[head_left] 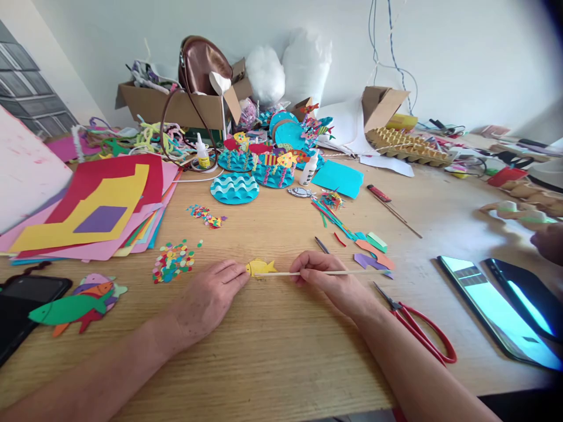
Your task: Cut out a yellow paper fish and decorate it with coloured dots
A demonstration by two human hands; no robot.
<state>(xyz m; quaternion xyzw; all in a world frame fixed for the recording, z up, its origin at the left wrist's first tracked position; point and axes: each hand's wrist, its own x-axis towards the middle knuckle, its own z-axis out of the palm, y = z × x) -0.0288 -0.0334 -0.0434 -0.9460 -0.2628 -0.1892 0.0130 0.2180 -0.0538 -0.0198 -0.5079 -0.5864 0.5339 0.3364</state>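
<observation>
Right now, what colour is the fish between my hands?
The fish is yellow, clearest in head view.

Bright light, sheen on tabletop (422, 205); dark upper-right corner

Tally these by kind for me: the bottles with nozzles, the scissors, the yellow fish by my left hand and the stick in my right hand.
Bottles: 2
Scissors: 1 pair
Yellow fish by your left hand: 1
Stick in your right hand: 1
Total: 5
</observation>
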